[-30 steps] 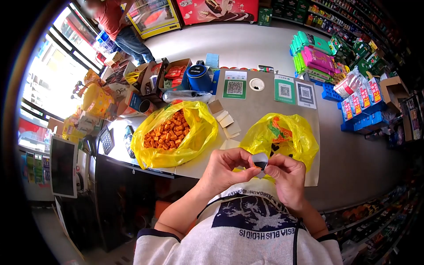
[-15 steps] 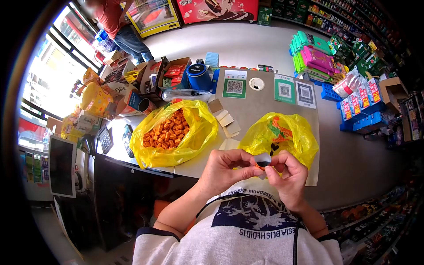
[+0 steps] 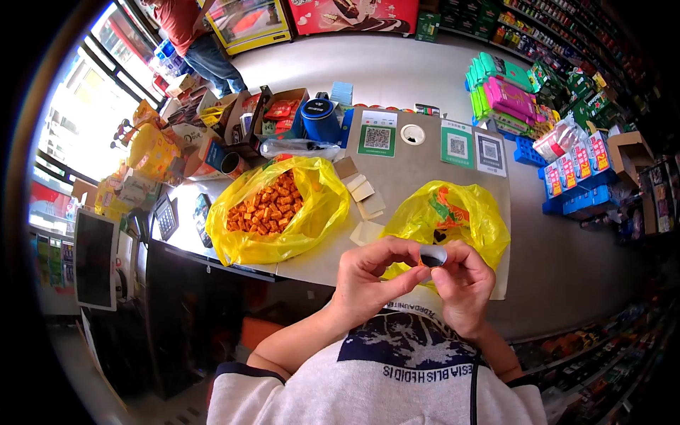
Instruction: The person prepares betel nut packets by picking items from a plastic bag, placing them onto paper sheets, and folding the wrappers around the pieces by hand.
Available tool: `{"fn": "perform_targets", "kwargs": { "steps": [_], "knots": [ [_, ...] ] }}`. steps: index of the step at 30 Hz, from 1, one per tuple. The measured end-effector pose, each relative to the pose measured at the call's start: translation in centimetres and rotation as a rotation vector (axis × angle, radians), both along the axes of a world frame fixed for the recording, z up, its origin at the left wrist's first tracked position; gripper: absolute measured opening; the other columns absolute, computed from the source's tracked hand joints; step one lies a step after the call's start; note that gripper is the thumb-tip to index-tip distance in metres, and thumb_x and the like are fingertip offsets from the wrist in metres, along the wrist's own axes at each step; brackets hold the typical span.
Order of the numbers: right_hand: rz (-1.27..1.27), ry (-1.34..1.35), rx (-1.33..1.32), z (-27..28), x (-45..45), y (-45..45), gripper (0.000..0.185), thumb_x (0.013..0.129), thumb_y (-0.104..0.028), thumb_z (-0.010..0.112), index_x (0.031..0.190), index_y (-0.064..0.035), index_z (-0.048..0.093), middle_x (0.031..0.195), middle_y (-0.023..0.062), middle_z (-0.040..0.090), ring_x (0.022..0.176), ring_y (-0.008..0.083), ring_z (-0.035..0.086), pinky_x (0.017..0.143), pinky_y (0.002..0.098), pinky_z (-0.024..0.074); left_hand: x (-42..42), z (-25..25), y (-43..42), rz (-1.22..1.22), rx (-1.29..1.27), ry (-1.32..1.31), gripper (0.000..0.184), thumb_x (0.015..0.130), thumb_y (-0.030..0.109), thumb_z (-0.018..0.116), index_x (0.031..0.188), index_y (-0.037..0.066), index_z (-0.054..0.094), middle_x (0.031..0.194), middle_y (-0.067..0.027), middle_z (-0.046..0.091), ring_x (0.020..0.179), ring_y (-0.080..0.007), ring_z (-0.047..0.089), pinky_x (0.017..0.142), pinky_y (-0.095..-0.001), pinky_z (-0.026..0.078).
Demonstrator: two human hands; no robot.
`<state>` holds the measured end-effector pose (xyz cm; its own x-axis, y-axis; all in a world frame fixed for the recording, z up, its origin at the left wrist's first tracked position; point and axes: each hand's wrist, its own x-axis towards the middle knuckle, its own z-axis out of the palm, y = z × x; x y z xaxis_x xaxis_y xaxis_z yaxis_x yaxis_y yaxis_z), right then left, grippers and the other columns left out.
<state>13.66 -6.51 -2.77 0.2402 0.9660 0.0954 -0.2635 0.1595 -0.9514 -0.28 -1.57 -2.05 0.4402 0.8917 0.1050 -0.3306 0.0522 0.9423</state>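
In front of my chest, both hands meet over a small curled wrapper (image 3: 432,256), pale grey at its rim and dark inside. A bit of orange shows at its lower left, too small to name. My left hand (image 3: 375,273) pinches its left side between thumb and fingers. The right side is held by my right hand (image 3: 464,283), also in a pinch. Just beyond them a yellow plastic bag (image 3: 482,219) stands open, with a few dark pieces partly visible inside. To the left, another yellow bag (image 3: 322,212) holds a heap of small orange-red wrapped pieces (image 3: 265,205).
Small cards (image 3: 361,188) lie between the bags. Behind are a blue container (image 3: 320,122), QR code signs (image 3: 377,140) and boxes of goods (image 3: 283,113). A calculator (image 3: 166,217) and a monitor (image 3: 96,258) are at left. A person (image 3: 191,42) stands beyond the counter.
The curled wrapper has moved slightly right and its rim has turned, showing more of the dark inside. Both hands keep their pinch on it. The person at the back has shifted slightly.
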Motion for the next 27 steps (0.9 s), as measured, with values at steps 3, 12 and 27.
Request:
{"fn": "perform_targets", "kwargs": {
  "steps": [3, 12, 27],
  "knots": [
    [0.044, 0.004, 0.027, 0.0, 0.4, -0.1, 0.013, 0.077, -0.001, 0.066, 0.085, 0.0007, 0.057, 0.081, 0.0003, 0.052, 0.072, 0.0058, 0.042, 0.068, 0.0203, 0.0349, 0.2, 0.2, 0.0, 0.047, -0.072, -0.196, 0.02, 0.073, -0.006, 0.068, 0.088, -0.002, 0.055, 0.092, -0.0072, 0.06, 0.085, -0.0099, 0.058, 0.075, -0.0239, 0.049],
    [0.091, 0.068, -0.114, 1.9, 1.4, -0.1, 0.008, 0.079, 0.0, 0.065, 0.085, 0.0031, 0.062, 0.076, 0.0037, 0.06, 0.069, 0.0082, 0.055, 0.066, 0.0199, 0.0435, -0.7, 0.3, 0.2, -0.017, 0.114, -0.041, 0.017, 0.073, -0.006, 0.069, 0.085, -0.002, 0.057, 0.087, -0.0075, 0.062, 0.08, -0.0098, 0.059, 0.074, -0.0229, 0.048],
    [0.251, 0.248, -0.289, 3.7, 2.0, 0.5, 0.011, 0.08, -0.007, 0.063, 0.087, 0.001, 0.059, 0.075, 0.0046, 0.061, 0.065, 0.0074, 0.054, 0.062, 0.0209, 0.0433, -0.7, 0.5, 0.4, -0.007, 0.139, -0.022, 0.018, 0.073, -0.005, 0.069, 0.089, -0.003, 0.06, 0.089, -0.0075, 0.064, 0.083, -0.0115, 0.061, 0.076, -0.0242, 0.05]
  ]
}}
